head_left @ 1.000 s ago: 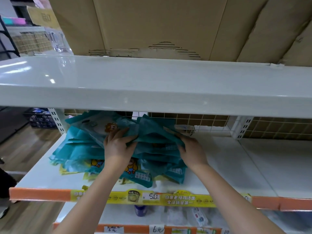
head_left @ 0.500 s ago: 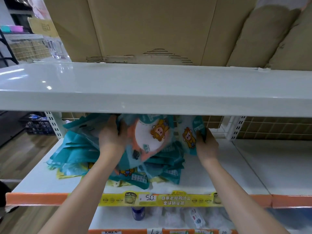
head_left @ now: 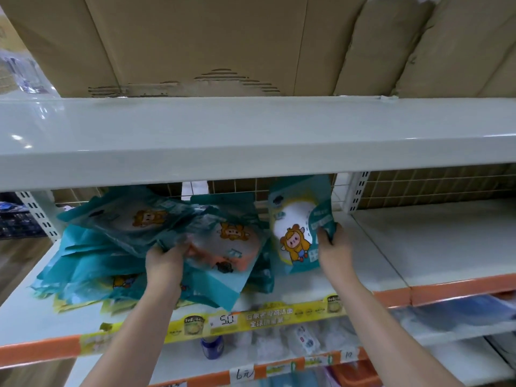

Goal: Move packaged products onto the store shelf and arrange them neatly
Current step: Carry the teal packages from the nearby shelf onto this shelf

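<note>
Right hand [head_left: 333, 248] pinches one teal cartoon-print pouch [head_left: 300, 227] upright at its edge, right of the loose pouch pile [head_left: 134, 247]; left hand [head_left: 164, 259] grips the pile's top pouches. Best stood against the wire-mesh back [head_left: 418, 185], face forward. White shelf [head_left: 435, 241]; orange edge strip with yellow price label [head_left: 251, 319]; cardboard boxes [head_left: 195, 43] above.

Brown cardboard boxes [head_left: 195, 43] stand along the upper shelf board [head_left: 251, 141], their lower edges frayed. A yellow price strip [head_left: 251, 319] marked 5.0 runs along the orange front edge of the middle board. On the board below, near its front edge, stand a blue bottle [head_left: 212, 349] and pale blurred packs [head_left: 307, 336], over a handwritten price tag [head_left: 244, 374]. A wire mesh back panel [head_left: 418, 185] closes the rear.
</note>
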